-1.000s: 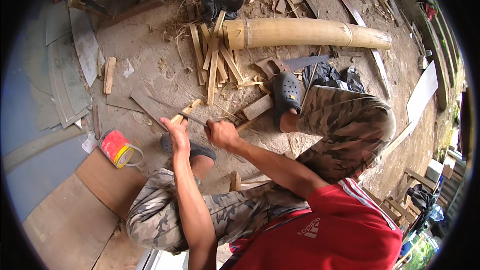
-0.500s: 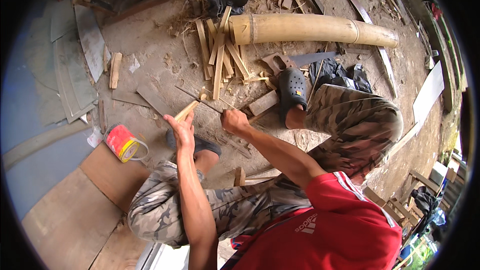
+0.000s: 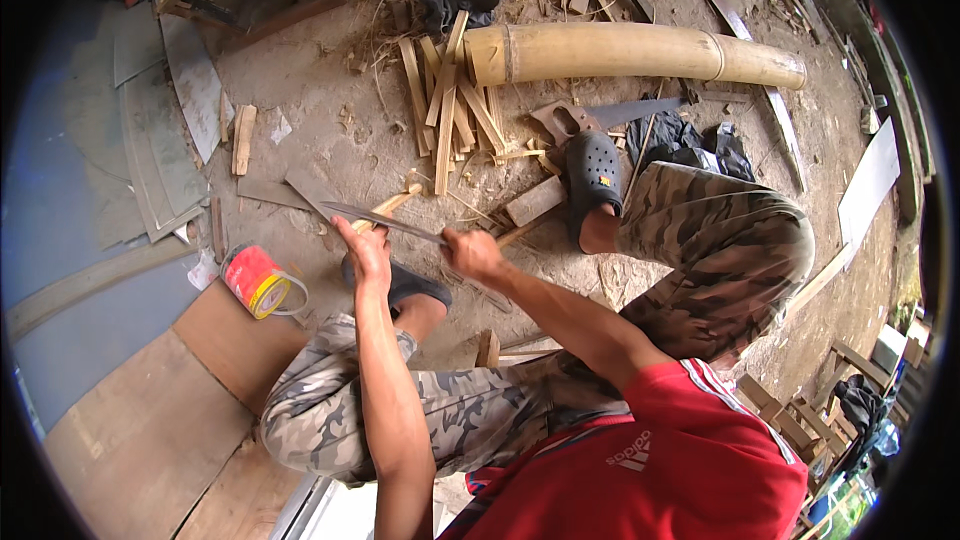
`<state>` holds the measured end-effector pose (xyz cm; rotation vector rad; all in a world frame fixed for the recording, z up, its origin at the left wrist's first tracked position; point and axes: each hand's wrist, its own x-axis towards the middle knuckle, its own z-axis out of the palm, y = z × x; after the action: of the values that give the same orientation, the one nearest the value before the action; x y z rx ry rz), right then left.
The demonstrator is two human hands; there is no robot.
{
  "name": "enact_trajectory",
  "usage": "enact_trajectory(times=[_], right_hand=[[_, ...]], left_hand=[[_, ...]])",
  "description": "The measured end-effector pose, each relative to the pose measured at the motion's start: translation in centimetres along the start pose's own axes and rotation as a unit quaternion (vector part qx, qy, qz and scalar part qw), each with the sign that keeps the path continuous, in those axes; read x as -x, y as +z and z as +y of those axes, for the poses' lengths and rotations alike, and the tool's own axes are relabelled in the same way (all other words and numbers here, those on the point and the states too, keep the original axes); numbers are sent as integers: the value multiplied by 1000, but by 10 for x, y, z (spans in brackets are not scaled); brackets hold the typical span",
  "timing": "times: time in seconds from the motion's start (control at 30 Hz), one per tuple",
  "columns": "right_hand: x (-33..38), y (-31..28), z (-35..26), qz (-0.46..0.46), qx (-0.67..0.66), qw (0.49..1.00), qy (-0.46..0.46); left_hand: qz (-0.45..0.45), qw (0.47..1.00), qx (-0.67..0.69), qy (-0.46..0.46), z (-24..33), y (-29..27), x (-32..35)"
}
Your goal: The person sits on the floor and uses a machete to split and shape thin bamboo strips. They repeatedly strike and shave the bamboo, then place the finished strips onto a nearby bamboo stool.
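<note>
My left hand (image 3: 367, 260) is closed around a short, pale bamboo strip (image 3: 398, 202), which slants up and to the right with a partly shaved far end. In my right hand (image 3: 472, 253) is the grip of a long knife (image 3: 400, 225). Its thin, dark blade points left and crosses over the strip just above my left fingers. Whether the edge touches the strip I cannot tell. Beyond my hands lies a pile of split bamboo strips (image 3: 443, 130) on the dirt floor, with small shavings around it.
A thick bamboo pole (image 3: 610, 51) lies behind the strips. A handsaw (image 3: 564, 125), a wood block (image 3: 534, 201) and black plastic (image 3: 672, 135) are near my clog (image 3: 594, 175). A red-and-yellow tub (image 3: 256, 280) lies at the left, beside wooden boards (image 3: 150, 420).
The knife blade has come back towards me and now lies across the strip nearer my left hand. The strip's far end is more exposed. The view has shifted slightly.
</note>
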<state>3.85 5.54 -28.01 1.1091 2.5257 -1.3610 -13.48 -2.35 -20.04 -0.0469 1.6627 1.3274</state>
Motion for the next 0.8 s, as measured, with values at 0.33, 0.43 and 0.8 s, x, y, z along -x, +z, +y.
enact_trajectory(times=[0.33,0.43,0.8], right_hand=[[4,22,33,11,14,999,33],[-2,17,43,-17,16,994,111],[20,14,36,-8,-24,996,87]], left_hand=[[-3,999,33,-22,3,11,2],[-36,999,15,-21,7,6,8],[-17,1000,-21,-11,7,7,8]])
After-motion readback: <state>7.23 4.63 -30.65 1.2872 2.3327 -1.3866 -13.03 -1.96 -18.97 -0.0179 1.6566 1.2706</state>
